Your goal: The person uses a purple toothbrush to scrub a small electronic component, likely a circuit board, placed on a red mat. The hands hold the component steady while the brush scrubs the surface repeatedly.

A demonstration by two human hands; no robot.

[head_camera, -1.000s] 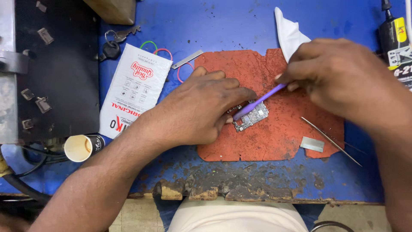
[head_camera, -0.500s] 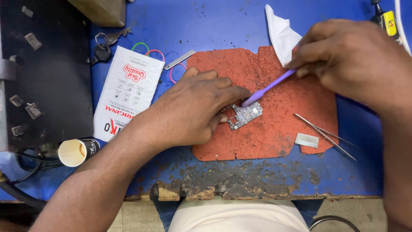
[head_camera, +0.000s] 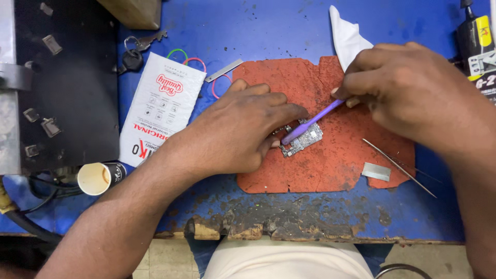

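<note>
A small circuit board lies on a worn red mat in the middle of the blue workbench. My left hand presses down on the board's left end, its fingers holding it in place. My right hand grips a purple brush by its handle. The brush head rests on the top of the board, right beside my left fingertips.
Tweezers and a small metal plate lie on the mat's right side. A white cloth sits at the back, a white packet and keys to the left. A paper cup stands near the chipped front edge.
The brush moved back and forth across the board in my right hand. My left hand kept its hold on the board.
</note>
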